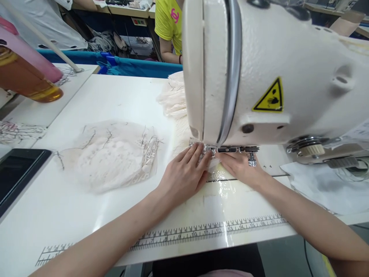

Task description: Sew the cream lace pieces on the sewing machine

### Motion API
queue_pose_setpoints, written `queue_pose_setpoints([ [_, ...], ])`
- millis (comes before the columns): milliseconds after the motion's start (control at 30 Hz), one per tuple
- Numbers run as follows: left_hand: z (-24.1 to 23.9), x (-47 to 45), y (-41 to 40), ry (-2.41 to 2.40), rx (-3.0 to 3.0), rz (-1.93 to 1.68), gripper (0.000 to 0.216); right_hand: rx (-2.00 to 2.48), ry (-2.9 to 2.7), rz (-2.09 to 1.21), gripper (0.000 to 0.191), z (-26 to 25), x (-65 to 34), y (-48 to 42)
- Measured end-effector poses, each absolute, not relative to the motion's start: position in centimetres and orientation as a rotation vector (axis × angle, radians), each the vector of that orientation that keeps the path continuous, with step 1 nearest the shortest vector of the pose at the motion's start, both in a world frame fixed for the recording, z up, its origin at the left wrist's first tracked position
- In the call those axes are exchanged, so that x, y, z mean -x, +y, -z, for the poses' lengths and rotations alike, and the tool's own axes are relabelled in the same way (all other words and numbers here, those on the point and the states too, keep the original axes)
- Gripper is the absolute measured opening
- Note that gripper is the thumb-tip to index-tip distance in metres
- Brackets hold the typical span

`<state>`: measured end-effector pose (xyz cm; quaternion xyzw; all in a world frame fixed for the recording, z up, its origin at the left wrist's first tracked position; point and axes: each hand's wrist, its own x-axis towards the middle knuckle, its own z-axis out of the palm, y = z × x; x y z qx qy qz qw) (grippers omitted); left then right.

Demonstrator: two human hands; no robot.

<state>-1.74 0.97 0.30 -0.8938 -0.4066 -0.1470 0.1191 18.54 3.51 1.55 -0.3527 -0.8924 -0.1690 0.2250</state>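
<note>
My left hand [186, 173] lies palm down with its fingers stretched out flat on a pale sheer cloth [181, 134], close to the needle area of the sewing machine [268, 65]. A strip of patterned lace shows by the fingertips. From the other side my right hand [243, 167] reaches in, its extended fingers low against the cloth and partly hidden behind the machine's metal attachment [230, 149]. The cloth runs back behind the machine head, where it gathers in folds. To the left, a separate pale lace piece [112, 161] with loose dark threads lies on the table.
A dark phone [21, 173] lies at the left edge, beneath a tilted bottle of amber liquid [29, 77]. Along the front edge runs a printed ruler [201, 232]. White cloth [325, 188] sits at right. Beyond the blue fabric trough [141, 67] is a person in yellow [168, 27].
</note>
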Motion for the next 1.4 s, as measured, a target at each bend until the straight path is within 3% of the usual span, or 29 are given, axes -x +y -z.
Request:
queue_pose_setpoints([
  [233, -0.5, 2.0, 1.1, -0.907, 2.674, 0.562, 0.025, 0.958, -2.484, 0.388, 0.022, -0.9, -18.7, 3.3],
  [667, -0.5, 2.4, 1.7, -1.013, 2.699, 0.528, 0.025, 0.859, -2.601, 0.213, 0.031, 0.9, -18.5, 3.5],
  [933, -1.2, 2.3, 1.0, -1.191, 2.588, 0.648, 0.023, 0.835, -2.562, 0.093, 0.015, 0.5, -18.0, 3.0],
  [1100, -1.6, 2.7, 0.8, -1.049, 2.639, 0.669, 0.009, 0.714, -2.524, 0.130, 0.008, 0.3, -18.3, 2.4],
  [1400, -1.8, 2.5, 0.4, -0.959, 2.589, 0.635, 0.019, 0.545, -2.434, 0.060, 0.007, -0.5, -17.9, 2.3],
])
